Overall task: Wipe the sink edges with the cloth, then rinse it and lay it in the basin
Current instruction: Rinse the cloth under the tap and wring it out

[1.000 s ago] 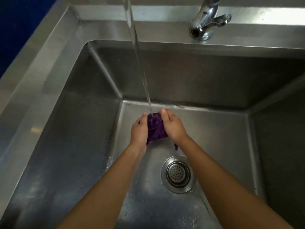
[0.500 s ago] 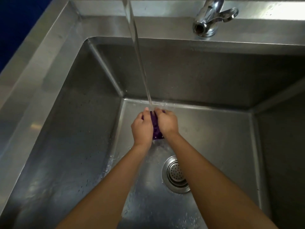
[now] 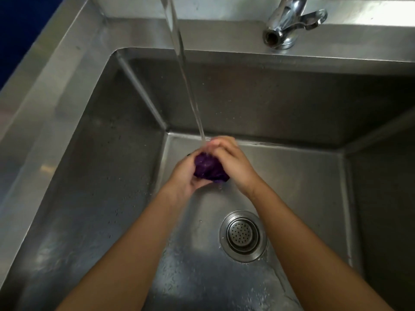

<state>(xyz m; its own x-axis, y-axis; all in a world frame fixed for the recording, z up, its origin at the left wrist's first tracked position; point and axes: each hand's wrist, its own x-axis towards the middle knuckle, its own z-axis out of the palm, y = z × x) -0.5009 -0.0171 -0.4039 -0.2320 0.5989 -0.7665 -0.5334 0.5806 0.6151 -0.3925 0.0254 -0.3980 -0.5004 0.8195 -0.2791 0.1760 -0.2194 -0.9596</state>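
Observation:
A wet purple cloth (image 3: 207,168) is bunched into a ball between both my hands, above the floor of the deep steel sink basin (image 3: 303,189). My left hand (image 3: 184,176) cups it from below and the left. My right hand (image 3: 231,162) presses on it from the right and above. A stream of water (image 3: 186,86) falls from the top of the view straight onto the cloth and my right fingers. Most of the cloth is hidden by my hands.
A round metal drain strainer (image 3: 243,235) sits in the basin floor, near my right forearm. A chrome tap fitting with a lever (image 3: 289,21) stands on the back ledge at the right. The broad steel rim (image 3: 51,81) runs along the left, dark blue beyond it.
My hands pressed together on the cloth, then parted a little; more purple cloth shows now. My right hand has slid forward over the cloth. Water keeps running.

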